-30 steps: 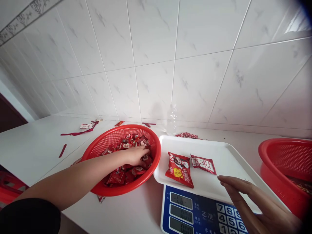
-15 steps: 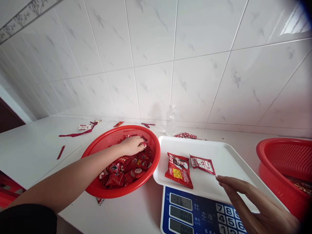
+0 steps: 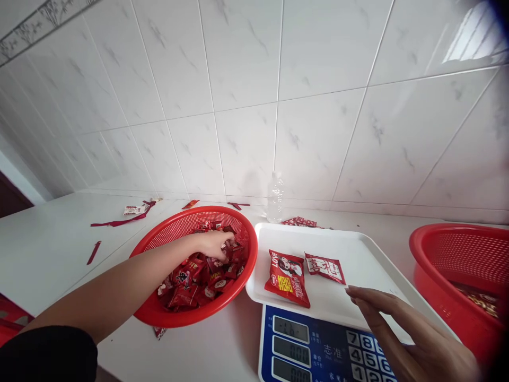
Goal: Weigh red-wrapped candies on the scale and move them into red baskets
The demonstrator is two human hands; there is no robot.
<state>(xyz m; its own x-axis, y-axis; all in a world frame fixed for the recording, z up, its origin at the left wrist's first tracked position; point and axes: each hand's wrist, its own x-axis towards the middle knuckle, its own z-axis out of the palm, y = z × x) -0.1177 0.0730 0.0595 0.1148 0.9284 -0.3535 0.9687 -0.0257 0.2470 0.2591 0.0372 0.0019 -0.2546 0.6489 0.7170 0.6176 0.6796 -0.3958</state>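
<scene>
My left hand (image 3: 217,245) reaches into the red plastic basket (image 3: 191,318), its fingers curled round a small red wrapped candy (image 3: 227,251) among several others. Some of its fingertips are hidden by the wrappers. Over the white tray (image 3: 350,249) of a scale, my right hand (image 3: 409,329) hovers with thumb and forefinger brought together, and nothing shows between them. Close to those fingertips lies a flat red-and-white packet (image 3: 325,267). A larger puffed red snack packet (image 3: 287,278) rests to its left on the tray.
The scale's blue panel (image 3: 326,350) has displays and number keys. A second red basket (image 3: 457,254) stands at right. Behind the tray are a clear plastic bottle (image 3: 275,199) and patterned red packets (image 3: 300,222). A dark red ribbon (image 3: 119,223) lies at left, before the tiled wall.
My left hand has shifted slightly left and down within the basket, fingers deeper among the candies. The right hand keeps its pose over the tray. The whole view has moved slightly.
</scene>
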